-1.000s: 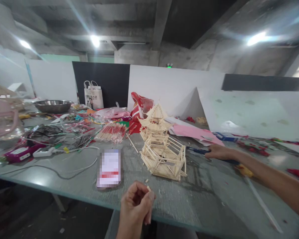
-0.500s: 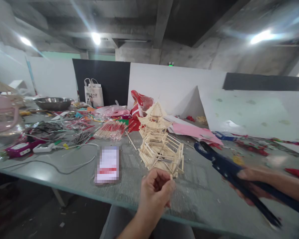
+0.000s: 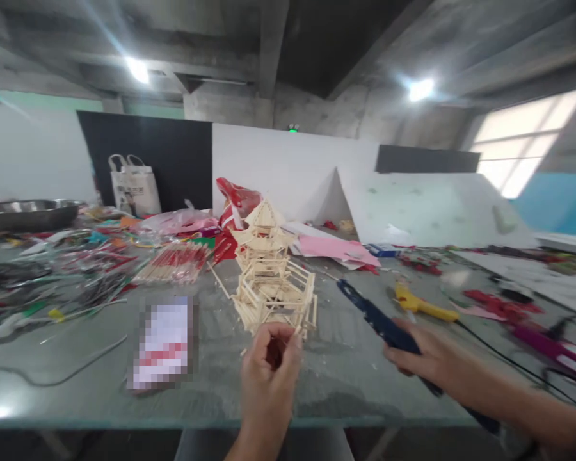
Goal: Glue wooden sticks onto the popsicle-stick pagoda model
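My left hand (image 3: 271, 365) is closed in a pinch low in front of the wooden stick pagoda model (image 3: 276, 288). A pale tip, seemingly of a thin wooden stick, shows at the thumb and forefinger; the rest is hidden. My right hand (image 3: 422, 352) is wrapped round the handles of dark blue hand cutters (image 3: 374, 317). Their jaws point up and left, to the right of the model and apart from it. The model stands upright on the table, with tiered roofs and an open lattice of sticks below. My left hand hides its front lower edge.
A blurred-out phone (image 3: 163, 346) lies left on the grey table (image 3: 211, 390). A bundle of sticks (image 3: 175, 261) is behind it. At right lie a yellow glue gun (image 3: 425, 306) with a black cord and a purple power strip (image 3: 552, 349). A metal basin (image 3: 29, 216) stands far left.
The view has turned right, so the table's things sit further left. My right hand has brought the cutters nearer to my left hand and the model. My left hand keeps its pinch.
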`<state>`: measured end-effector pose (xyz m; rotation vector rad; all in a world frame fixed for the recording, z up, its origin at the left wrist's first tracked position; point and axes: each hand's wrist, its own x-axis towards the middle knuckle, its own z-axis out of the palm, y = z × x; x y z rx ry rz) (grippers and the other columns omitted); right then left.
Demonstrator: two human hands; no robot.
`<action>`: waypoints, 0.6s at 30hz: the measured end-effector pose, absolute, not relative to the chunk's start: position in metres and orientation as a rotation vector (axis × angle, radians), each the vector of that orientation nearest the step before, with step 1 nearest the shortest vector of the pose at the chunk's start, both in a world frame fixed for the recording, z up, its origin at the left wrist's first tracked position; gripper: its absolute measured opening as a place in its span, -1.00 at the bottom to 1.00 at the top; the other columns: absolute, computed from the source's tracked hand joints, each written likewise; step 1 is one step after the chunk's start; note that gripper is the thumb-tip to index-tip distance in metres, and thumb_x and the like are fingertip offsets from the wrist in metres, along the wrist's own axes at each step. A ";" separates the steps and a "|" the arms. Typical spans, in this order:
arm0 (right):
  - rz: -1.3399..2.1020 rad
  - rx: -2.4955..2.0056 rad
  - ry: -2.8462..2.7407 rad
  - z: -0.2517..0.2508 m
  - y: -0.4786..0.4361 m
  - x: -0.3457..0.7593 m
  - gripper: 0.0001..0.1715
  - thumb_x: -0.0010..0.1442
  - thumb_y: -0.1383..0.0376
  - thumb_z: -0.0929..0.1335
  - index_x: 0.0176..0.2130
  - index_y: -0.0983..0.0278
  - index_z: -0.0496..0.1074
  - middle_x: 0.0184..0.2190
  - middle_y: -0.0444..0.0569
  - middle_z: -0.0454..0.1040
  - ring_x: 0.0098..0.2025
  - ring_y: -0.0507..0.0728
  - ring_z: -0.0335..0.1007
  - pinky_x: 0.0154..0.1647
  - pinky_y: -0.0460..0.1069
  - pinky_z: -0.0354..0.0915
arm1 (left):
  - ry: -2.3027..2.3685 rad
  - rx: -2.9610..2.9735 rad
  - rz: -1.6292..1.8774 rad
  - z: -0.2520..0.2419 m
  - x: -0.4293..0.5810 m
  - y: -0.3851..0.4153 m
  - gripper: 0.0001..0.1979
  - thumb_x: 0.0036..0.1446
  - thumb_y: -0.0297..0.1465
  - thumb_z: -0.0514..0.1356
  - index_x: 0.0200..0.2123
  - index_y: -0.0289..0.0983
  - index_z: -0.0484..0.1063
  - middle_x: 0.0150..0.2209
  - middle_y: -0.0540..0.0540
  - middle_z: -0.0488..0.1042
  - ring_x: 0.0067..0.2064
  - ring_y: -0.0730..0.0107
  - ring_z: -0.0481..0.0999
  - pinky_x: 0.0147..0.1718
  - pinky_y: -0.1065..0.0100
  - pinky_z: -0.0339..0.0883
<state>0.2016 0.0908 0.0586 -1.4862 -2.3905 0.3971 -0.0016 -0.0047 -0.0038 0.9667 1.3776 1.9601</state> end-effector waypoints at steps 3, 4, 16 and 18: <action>0.414 -1.440 -2.489 0.056 0.085 0.194 -0.68 0.04 0.11 0.19 -0.33 0.29 0.31 -0.37 0.02 0.43 -0.29 0.17 0.34 -0.28 0.00 0.18 | 1.371 1.006 1.936 0.000 0.000 0.005 -0.76 -0.03 -0.22 0.20 -0.41 -0.28 0.34 -0.64 0.11 0.23 -0.62 0.59 0.19 -0.67 0.55 0.11; 0.430 -1.430 -2.503 0.055 0.082 0.193 -0.70 0.06 0.12 0.19 -0.32 0.29 0.30 -0.35 0.01 0.43 -0.28 0.17 0.33 -0.27 0.00 0.18 | 1.368 1.020 1.926 0.000 0.002 0.007 -0.75 -0.03 -0.21 0.20 -0.40 -0.29 0.34 -0.64 0.11 0.23 -0.63 0.59 0.19 -0.67 0.55 0.10; 0.692 -1.408 -2.482 0.048 0.050 0.195 -0.54 0.12 0.12 0.23 -0.01 0.24 0.24 -0.08 0.02 0.36 -0.03 0.21 0.24 -0.01 0.04 0.10 | 1.447 1.110 1.930 -0.011 0.006 0.016 -0.70 -0.03 -0.14 0.19 -0.40 -0.28 0.35 -0.65 0.11 0.22 -0.63 0.56 0.19 -0.66 0.52 0.10; 0.703 -1.388 -2.472 0.047 0.050 0.196 -0.56 0.11 0.12 0.23 -0.03 0.24 0.26 -0.07 0.01 0.36 -0.02 0.20 0.23 -0.01 0.03 0.10 | 1.486 1.134 1.928 -0.009 0.007 0.015 -0.72 -0.02 -0.15 0.18 -0.40 -0.27 0.36 -0.64 0.10 0.24 -0.61 0.54 0.22 -0.63 0.50 0.13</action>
